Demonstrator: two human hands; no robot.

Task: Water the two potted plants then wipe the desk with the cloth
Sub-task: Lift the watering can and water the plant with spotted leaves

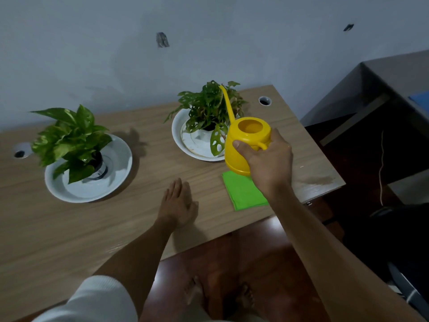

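Note:
My right hand (267,163) grips a yellow watering can (243,140) by its handle, held above the desk. Its long spout reaches up into the leaves of the right potted plant (209,108), which stands in a white dish (197,147). The left potted plant (69,138) stands in its own white dish (116,173). A folded green cloth (243,194) lies on the desk just below the can, partly hidden by my forearm. My left hand (178,203) rests flat on the wooden desk (69,228), fingers spread, holding nothing.
Two round cable holes sit in the desk, one at the far left (22,152) and one at the back right (264,101). A grey wall runs behind. A dark shelf unit (383,89) stands to the right. My bare feet show on the red-brown floor below.

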